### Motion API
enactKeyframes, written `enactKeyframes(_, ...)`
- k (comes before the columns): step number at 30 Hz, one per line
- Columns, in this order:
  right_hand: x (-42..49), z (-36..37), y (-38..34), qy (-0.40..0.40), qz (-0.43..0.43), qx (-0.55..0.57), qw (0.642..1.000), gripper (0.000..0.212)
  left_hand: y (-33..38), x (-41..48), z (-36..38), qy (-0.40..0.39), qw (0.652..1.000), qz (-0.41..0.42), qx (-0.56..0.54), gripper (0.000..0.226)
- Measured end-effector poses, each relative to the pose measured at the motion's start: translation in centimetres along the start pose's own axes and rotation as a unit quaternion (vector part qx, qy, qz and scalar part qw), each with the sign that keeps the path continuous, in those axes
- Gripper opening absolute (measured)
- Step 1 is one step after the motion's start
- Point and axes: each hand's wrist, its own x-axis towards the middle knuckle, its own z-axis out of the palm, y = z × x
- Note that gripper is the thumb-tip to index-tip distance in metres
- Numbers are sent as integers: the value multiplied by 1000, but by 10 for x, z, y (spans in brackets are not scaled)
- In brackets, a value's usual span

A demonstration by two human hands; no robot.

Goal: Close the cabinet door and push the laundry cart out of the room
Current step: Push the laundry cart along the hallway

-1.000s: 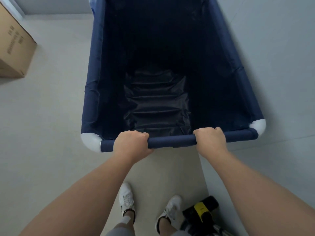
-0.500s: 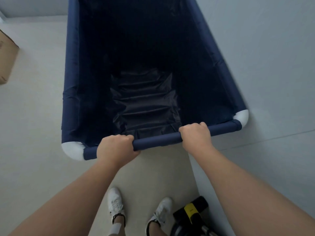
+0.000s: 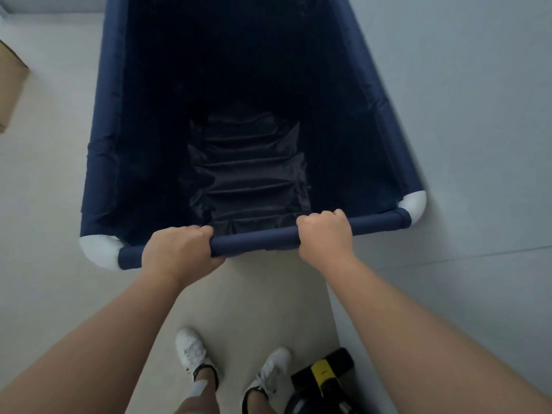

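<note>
The laundry cart (image 3: 104,144) is a deep navy fabric bin with white corner joints, filling the middle of the view; only dark wrinkled lining shows inside. My left hand (image 3: 179,249) grips the near top rail toward its left end. My right hand (image 3: 325,237) grips the same rail toward its right end. The rail tilts, right end higher in the view. No cabinet door is in view.
A pale wall or panel (image 3: 463,144) runs close along the cart's right side. A cardboard box (image 3: 9,91) stands on the floor at the far left. A black and yellow device (image 3: 322,375) lies by my right shoe. Light floor (image 3: 44,204) lies left of the cart.
The cart has swung so its near rail tilts, the left end nearer me. The cardboard box has slid toward the left edge of the view. Both hands keep their grip.
</note>
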Motion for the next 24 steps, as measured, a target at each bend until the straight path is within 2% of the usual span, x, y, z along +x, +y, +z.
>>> enactKeyframes(7, 11, -5, 5, 22, -39, -3, 999, 23, -7, 12, 0, 22, 999, 23, -38, 43)
enactKeyframes(14, 37, -13, 10, 4, -14, -2, 1000, 16, -15, 37, -3, 1, 999, 23, -47, 52)
enactKeyframes(17, 49, -18, 15, -33, -22, -20, 999, 9, -17, 46, -6, -9, 999, 21, -40, 45)
enactKeyframes(19, 57, -19, 16, -50, -33, -19, 998, 6, -18, 49, -7, -19, 999, 20, -30, 32)
enactKeyframes(21, 62, -24, 17, -75, -35, -6, 997, 6, -19, 53, -7, -30, 999, 20, -25, 21)
enactKeyframes(24, 72, -33, 17, -110, -45, -18, 993, 10, -21, 58, -7, -32, 999, 12, -17, 17)
